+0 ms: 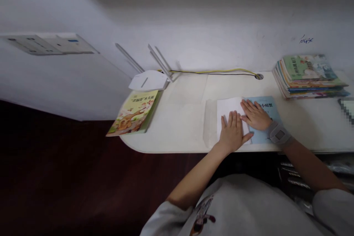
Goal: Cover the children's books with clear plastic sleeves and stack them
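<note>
A thin book with a light blue cover (267, 116) lies opened out on the white desk, with a blank white page or flap (226, 105) to its left. A clear plastic sheet (210, 123) sticks out beyond the white part's left side. My left hand (232, 132) rests flat on the white part, fingers stretched and thumb apart. Across the border between the white part and the blue cover, my right hand (256, 115) lies flat with its fingers spread. A grey band circles my right wrist. Some of the cover's print is hidden under this hand.
A stack of books (309, 77) stands at the back right. At the left end, a yellow-green book (134, 114) overhangs the desk edge before a white router (149, 80) with raised antennas. A yellow cable (215, 71) runs along the wall to a hole (259, 76).
</note>
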`<move>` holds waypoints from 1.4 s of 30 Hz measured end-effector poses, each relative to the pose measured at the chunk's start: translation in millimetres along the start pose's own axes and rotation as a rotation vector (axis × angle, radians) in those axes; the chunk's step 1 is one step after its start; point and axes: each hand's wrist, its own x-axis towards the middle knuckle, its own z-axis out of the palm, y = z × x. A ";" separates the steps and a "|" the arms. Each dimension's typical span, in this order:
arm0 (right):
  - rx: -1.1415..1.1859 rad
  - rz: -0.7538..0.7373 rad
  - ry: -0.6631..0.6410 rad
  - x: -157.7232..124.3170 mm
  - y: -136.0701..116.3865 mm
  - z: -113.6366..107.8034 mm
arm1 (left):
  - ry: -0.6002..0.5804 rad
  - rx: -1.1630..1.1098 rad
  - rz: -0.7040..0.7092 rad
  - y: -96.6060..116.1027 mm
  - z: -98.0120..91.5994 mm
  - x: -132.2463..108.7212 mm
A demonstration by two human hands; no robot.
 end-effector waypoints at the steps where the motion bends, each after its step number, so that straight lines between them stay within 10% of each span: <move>1: 0.004 -0.008 -0.005 -0.3 0.0 -0.3 | -0.009 0.002 -0.006 -1.5 1.7 0.1; 18: -0.011 0.053 -0.144 9.0 -10.6 -3.0 | 0.046 0.050 -0.096 -14.6 6.3 -3.3; 24: 0.024 0.093 -0.094 5.4 -14.3 2.3 | 0.261 0.140 -0.453 -77.8 -14.8 -19.7; 29: 0.110 -0.015 -0.140 7.6 -5.2 -0.7 | 0.140 -0.221 -0.601 -122.6 -36.9 -36.7; 36: 0.071 0.009 -0.045 -1.5 -28.6 -16.1 | 0.276 -1.283 -0.389 -106.0 -68.5 -57.2; 42: 0.482 -0.215 -0.064 -25.9 -29.8 -15.1 | 0.329 -1.210 0.078 -63.1 -54.5 -61.9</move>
